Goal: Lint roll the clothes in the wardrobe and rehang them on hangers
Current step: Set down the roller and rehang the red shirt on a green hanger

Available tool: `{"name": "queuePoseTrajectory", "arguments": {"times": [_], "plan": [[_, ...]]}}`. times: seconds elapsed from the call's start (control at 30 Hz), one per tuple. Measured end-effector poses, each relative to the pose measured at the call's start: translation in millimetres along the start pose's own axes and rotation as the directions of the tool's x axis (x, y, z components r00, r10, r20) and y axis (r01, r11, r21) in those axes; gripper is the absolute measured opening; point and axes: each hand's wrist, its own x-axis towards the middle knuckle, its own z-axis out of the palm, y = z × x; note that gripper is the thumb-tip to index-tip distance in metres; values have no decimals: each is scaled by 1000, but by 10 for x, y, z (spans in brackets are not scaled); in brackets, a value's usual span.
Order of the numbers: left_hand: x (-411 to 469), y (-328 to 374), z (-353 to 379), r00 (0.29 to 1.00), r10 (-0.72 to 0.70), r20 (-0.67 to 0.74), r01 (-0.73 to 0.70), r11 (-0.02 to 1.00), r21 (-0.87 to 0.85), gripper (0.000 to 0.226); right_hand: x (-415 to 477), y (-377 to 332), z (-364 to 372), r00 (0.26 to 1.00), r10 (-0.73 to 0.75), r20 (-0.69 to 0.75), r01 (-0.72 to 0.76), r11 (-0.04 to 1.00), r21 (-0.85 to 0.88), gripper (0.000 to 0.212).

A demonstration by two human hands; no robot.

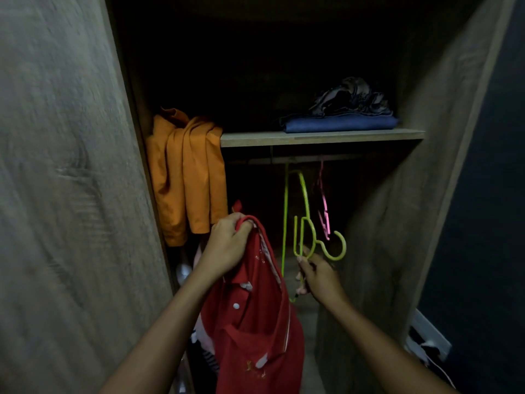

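Dim wooden wardrobe [420, 209]; folded clothes [341, 122] on shelf [312, 137]; orange garment [184, 172] draped.

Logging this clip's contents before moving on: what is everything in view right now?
red polo shirt with white buttons: one, red, hanging from the left hand
yellow-green plastic hanger: one, yellow-green, in the right hand, hook pointing right
pink hanger: one, pink, on the rail under the shelf
orange garment: one, orange, draped at the shelf's left end
folded blue cloth: one, blue, on the shelf
crumpled dark patterned garment: one, dark, on the blue cloth
wooden shelf: one, light wood, across the wardrobe
white power strip: one, white, lower right
left hand: grips the shirt's top
right hand: fingers hold the hanger
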Motion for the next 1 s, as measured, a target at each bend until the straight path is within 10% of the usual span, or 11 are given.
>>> {"name": "queuePoseTrajectory", "arguments": {"times": [0.4,0.6,1.0], "plan": [[-70,266,119,996,38,85,-49,989,139,23,-571,-303,-552,907,-385,-169,388,921,-17,28],[-88,553,322,995,66,72,-73,991,112,22,-662,-237,-881,968,-206,-143,222,969,111,20],[-138,1091,760,998,51,21,-53,991,121,17,-596,-547,-1554,920,-274,-278,366,854,370,21]]}}
